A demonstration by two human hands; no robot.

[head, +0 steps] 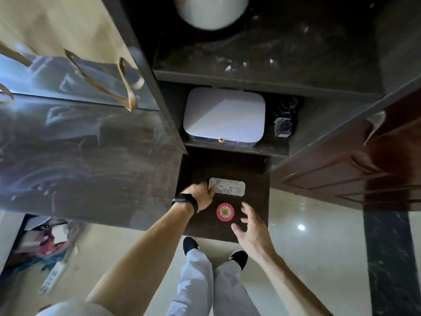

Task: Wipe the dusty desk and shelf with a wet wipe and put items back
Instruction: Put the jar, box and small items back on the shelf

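A dark, dusty desk [79, 160] fills the left, joined to a dark shelf unit [250, 80] in the middle. On the lowest shelf board [205, 169] lie a silvery blister pack [227, 187] and a round pink item with a daisy [225, 212]. My left hand [200, 195], a black band on its wrist, touches the left end of the blister pack with its fingertips. My right hand [250, 226] hovers with spread fingers just right of the pink round item, holding nothing. No wet wipe is visible.
A white rounded box [224, 115] and a small dark object [283, 126] sit on the middle shelf. A white round container [211, 12] stands on the streaked upper shelf. A gold-handled bag [68, 71] lies on the desk. Clutter [45, 242] sits under the desk; a brown door [364, 167] is at right.
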